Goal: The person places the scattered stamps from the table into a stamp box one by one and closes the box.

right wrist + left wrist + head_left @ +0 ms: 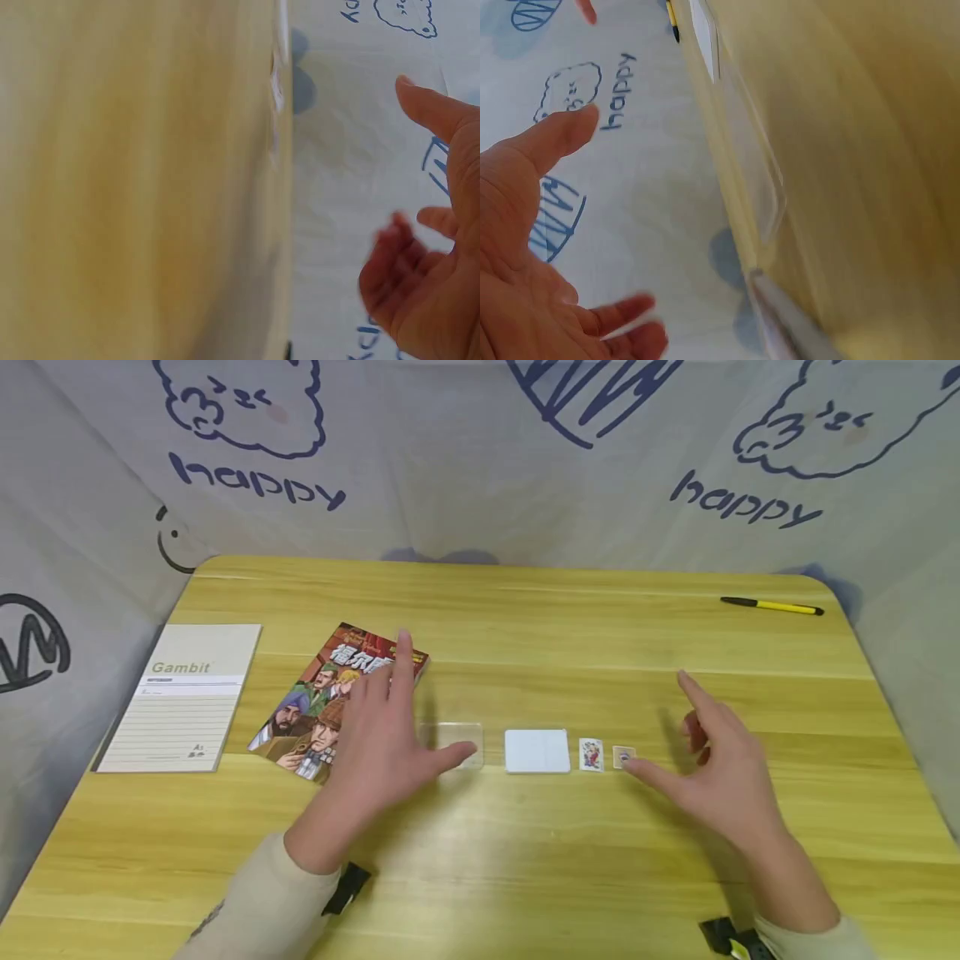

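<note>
- The left hand (390,727), left of centre in the head view, is spread wide with nothing in it, the thumb well away from the raised index finger.
- The right hand (723,768), right of centre, is wide too and holds nothing; its other fingers bend inward.
- Both wrist views show the hands raised off the tabletop (540,868) — neither seems to be gripping.
- Across the middle of the frame lie a clear plastic piece (453,732), a white rectangular piece (537,752), a small picture card (591,755) and a smaller square card (621,753).
- The left thumb overlaps the clear piece from above; the right thumb tip appears just beside the square card's lower right corner.
- The white piece and picture card sit between the hands, apart from both.
- The step looks like a hover over this row — taking any piece would call for lowering a hand and narrowing thumb and finger on its thin edges.
</note>
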Demonstrator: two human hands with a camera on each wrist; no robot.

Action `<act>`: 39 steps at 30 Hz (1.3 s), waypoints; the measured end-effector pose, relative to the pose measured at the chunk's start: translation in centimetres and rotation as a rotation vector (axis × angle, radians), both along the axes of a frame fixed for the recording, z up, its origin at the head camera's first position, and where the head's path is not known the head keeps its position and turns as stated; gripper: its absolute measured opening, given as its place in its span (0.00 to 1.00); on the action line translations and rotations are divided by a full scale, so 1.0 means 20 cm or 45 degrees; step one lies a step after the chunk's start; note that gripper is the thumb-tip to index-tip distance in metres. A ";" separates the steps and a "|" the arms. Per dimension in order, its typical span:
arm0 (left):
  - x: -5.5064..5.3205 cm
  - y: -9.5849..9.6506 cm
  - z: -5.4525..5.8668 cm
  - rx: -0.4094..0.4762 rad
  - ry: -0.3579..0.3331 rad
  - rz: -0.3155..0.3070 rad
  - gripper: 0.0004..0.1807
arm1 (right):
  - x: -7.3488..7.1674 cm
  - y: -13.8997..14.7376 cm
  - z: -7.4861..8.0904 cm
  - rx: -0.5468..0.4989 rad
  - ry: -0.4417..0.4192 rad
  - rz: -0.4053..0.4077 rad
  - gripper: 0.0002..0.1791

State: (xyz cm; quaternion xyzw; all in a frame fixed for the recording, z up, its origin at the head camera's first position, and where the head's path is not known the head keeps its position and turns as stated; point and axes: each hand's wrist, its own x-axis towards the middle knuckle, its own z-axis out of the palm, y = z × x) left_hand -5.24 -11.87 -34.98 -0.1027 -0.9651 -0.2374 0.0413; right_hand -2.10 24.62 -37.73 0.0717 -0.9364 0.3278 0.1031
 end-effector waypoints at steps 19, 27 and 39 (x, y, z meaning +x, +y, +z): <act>0.01 0.23 -0.19 0.671 -0.373 -0.092 0.55 | -0.06 -0.10 -0.21 -0.465 -0.265 0.188 0.35; 0.04 0.28 -0.27 0.701 -0.462 -0.172 0.48 | -0.06 -0.12 -0.24 -0.438 -0.300 0.237 0.26; 0.03 0.26 -0.32 0.583 -0.324 -0.255 0.43 | -0.07 -0.11 -0.23 -0.410 -0.313 0.241 0.26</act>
